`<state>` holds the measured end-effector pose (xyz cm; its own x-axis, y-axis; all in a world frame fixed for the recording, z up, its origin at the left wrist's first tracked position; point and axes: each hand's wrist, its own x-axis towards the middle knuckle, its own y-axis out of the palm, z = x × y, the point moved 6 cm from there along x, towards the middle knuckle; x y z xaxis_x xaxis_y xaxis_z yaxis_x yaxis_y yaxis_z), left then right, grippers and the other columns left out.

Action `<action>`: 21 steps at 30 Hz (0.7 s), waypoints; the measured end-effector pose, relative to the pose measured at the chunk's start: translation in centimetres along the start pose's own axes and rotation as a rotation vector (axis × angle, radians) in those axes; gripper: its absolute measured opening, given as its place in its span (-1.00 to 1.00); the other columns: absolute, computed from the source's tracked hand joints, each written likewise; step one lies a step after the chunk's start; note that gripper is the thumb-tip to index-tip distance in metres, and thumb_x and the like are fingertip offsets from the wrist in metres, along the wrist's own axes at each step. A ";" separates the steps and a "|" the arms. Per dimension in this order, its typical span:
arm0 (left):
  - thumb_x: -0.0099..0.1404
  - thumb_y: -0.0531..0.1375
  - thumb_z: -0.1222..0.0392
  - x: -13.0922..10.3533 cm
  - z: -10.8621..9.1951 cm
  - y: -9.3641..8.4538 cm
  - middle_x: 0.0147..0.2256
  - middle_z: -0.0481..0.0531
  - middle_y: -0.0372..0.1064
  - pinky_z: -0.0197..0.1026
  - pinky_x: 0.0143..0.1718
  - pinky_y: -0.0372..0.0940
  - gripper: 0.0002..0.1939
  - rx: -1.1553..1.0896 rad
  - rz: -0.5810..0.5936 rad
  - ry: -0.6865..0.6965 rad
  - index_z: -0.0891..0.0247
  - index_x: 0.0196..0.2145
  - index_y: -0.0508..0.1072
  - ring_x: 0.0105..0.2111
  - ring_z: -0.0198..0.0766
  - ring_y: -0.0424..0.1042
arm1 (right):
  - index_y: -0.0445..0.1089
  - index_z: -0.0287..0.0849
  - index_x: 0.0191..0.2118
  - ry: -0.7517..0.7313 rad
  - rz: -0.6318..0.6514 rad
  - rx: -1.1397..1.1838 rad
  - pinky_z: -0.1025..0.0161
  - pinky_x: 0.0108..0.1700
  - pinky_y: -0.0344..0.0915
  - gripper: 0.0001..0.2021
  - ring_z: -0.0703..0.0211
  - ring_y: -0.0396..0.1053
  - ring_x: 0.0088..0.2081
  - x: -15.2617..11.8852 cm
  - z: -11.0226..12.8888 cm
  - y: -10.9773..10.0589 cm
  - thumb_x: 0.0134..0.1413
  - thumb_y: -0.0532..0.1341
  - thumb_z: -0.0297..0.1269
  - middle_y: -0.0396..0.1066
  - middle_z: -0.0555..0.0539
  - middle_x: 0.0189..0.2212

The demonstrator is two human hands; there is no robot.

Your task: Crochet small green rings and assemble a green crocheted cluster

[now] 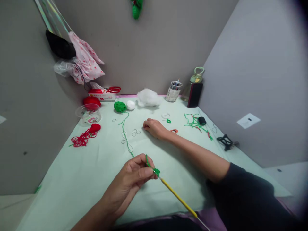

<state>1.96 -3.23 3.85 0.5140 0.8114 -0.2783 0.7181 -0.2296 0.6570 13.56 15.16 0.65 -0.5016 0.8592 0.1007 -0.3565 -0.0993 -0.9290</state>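
Note:
My left hand (133,176) is closed, with thumb and fingers pinching a small green crochet piece (157,172). The yellow-handled crochet hook (179,196) has its tip in that piece, and its handle slants down to the right. Green yarn (126,136) runs from the hand up the table to a green yarn ball (119,106). My right hand (155,128) rests farther back on the table, its fingers curled together and pointing left. Whatever its fingertips hold, if anything, is hidden. Just left of it lie several small rings (135,132).
Red yarn (83,138), a clear plastic tub (90,115) and red scissors (114,89) are at the left. White stuffing (148,98) and a white ball (130,105) sit at the back. A can (173,92), a phone (194,95) and green yarn scraps (192,121) are at the right.

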 end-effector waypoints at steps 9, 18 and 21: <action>0.12 0.43 0.15 1.1 0.4 -0.3 -0.42 -0.07 0.35 -0.30 -0.19 0.17 -0.81 0.040 0.035 -0.068 0.25 -0.39 0.52 -0.32 -0.33 0.31 | 0.49 -0.20 -0.08 -0.080 0.035 0.023 0.31 -0.16 0.20 -0.78 0.21 0.36 -0.24 -0.5 -0.5 0.7 0.26 0.15 -0.48 0.44 -0.13 -0.14; 0.14 0.42 0.14 2.4 0.6 -1.7 -0.41 -0.05 0.32 -0.27 -0.18 0.18 -0.81 0.032 -0.025 -0.135 0.24 -0.40 0.51 -0.34 -0.31 0.25 | 0.52 -0.11 -0.11 0.107 -0.078 0.019 0.31 -0.11 0.30 -0.79 0.23 0.45 -0.19 -3.7 -4.5 -3.4 0.26 0.19 -0.47 0.53 -0.05 -0.14; 0.12 0.44 0.12 2.5 0.8 -2.4 -0.42 -0.06 0.31 -0.26 -0.18 0.19 -0.79 -0.007 -0.062 -0.158 0.23 -0.41 0.51 -0.33 -0.30 0.27 | 0.52 -0.16 -0.11 0.348 -0.202 -0.072 0.14 -0.01 0.34 -0.81 0.06 0.47 -0.09 -7.1 -9.3 -7.8 0.31 0.16 -0.41 0.53 -0.17 -0.10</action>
<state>1.90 -1.06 1.03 0.5368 0.7290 -0.4248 0.7475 -0.1774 0.6402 27.27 14.54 3.90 -0.1260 0.9777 0.1682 -0.3586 0.1132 -0.9266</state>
